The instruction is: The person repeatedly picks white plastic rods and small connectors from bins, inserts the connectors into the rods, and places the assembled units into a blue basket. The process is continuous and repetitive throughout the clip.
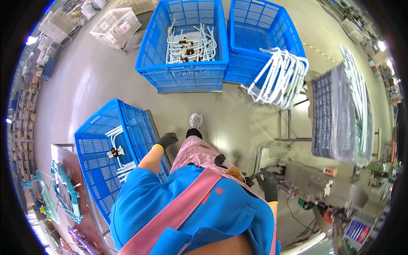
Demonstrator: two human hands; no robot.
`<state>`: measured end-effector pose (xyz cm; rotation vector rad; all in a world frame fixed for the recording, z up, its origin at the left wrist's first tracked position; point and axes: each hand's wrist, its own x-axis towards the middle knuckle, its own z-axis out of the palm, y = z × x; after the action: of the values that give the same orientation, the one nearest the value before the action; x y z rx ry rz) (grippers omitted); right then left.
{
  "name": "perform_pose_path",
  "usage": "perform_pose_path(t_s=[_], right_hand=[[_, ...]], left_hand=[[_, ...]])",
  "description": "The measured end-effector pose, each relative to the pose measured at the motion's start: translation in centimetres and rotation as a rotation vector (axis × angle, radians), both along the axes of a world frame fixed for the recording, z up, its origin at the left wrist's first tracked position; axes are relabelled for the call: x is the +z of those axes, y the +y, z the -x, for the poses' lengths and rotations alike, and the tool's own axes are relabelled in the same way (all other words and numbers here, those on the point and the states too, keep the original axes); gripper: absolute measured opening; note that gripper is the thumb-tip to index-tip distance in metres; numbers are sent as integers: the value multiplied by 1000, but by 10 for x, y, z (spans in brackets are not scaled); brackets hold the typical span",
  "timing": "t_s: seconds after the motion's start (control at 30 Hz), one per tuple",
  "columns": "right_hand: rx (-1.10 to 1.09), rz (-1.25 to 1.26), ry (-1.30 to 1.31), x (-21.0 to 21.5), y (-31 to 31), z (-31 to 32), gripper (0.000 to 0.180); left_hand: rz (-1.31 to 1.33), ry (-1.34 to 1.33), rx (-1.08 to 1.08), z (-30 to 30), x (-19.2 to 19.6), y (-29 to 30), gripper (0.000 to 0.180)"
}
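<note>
My left hand [168, 140], in a dark glove with a yellow cuff, hangs beside the blue crate [140, 127] on my left. Its fingers are curled in, with nothing seen in them. Inside that crate lie white bent-tube frames [114, 140] with a black and orange fitting. My right hand [267, 185], gloved the same way, hangs at my right side near a grey metal machine [306, 178]. Its fingers look loosely apart and hold nothing visible. One silver shoe [196, 121] steps forward on the floor.
Ahead, a large blue crate [182, 76] holds several white tube frames [193, 46]. Beside it stands another blue crate [263, 38], with a bundle of white tubes [280, 78] at its near side. A plastic-wrapped dark crate [325, 114] stands right; a table [80, 178] with teal frames stands left.
</note>
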<state>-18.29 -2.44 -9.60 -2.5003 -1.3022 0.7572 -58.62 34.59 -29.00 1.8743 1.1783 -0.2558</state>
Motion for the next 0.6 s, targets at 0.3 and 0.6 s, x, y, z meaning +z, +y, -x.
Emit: perform_pose_path(t_s=[0.3,0.6], right_hand=[[54,11,62,-21,235,-10,41],[-110,126,219,-22,334,-64,40]], left_hand=[[-185,13,-81,-52,-9,200,36],[-66,-34,-137,-164,22,338,35]])
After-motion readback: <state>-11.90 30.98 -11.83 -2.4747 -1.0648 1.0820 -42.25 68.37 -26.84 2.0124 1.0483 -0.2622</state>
